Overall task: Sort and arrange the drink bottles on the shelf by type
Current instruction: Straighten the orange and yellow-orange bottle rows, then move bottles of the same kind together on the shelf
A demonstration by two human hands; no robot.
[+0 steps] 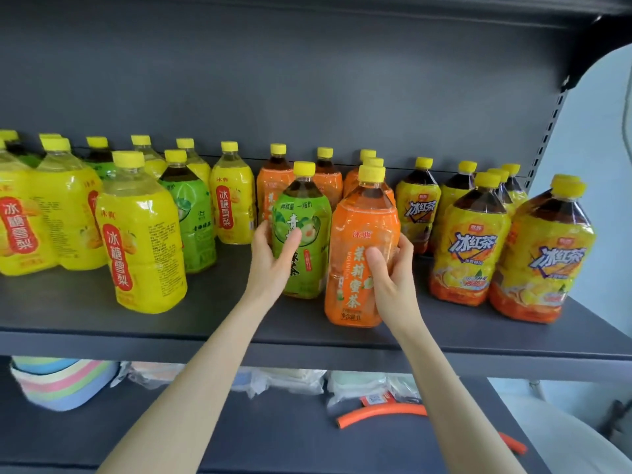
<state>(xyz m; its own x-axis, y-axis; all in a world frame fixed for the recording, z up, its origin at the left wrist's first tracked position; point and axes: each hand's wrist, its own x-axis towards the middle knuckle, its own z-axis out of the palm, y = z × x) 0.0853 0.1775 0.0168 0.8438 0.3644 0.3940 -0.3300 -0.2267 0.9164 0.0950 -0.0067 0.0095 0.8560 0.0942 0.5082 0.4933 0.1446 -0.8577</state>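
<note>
- The left hand [273, 258] wraps the green-labelled plastic tea bottle with a yellow cap [302, 230] at centre frame, fingers curled round its left side, thumb across the label.
- The right hand [390, 268] clasps the orange-labelled plastic bottle [359, 254] just right of it; both stand on the dark grey shelf board [212, 323].
- Judged step: pulling the stray green bottle out of the orange group.
- Next it likely belongs left, beside the other green bottle [191, 213] among the yellow-labelled pear-drink bottles [140, 241]; the move needs clearance between neighbours.
</note>
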